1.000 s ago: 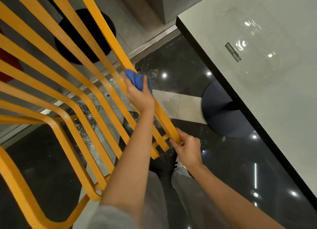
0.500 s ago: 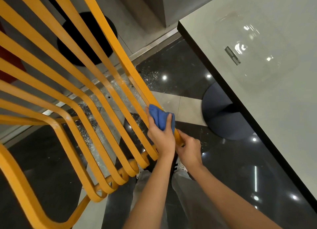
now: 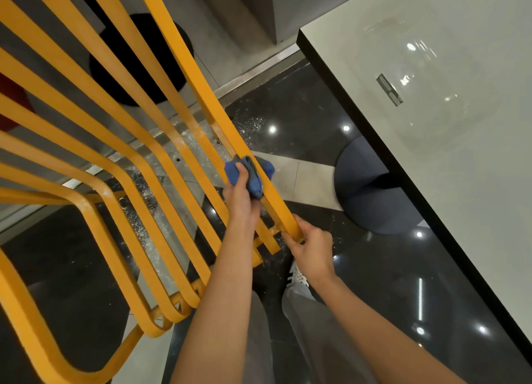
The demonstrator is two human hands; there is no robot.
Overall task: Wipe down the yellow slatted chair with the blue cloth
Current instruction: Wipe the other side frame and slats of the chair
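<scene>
The yellow slatted chair (image 3: 121,142) fills the left half of the view, tipped so its long metal slats run diagonally from top left to lower centre. My left hand (image 3: 240,199) is closed around the bunched blue cloth (image 3: 250,173), which is pressed against the rightmost slat about two thirds of the way down. My right hand (image 3: 311,245) grips the lower end of that same slat, just below the cloth.
A white table (image 3: 431,124) with a black edge stands close on the right, its round dark base (image 3: 371,188) on the glossy black floor. A black round base (image 3: 141,58) shows behind the slats. My grey trouser legs and a shoe (image 3: 298,277) are below.
My left hand slid the cloth down the rightmost slat to just above my right hand, then moved back up a little. My right hand kept its grip on the slat's end.
</scene>
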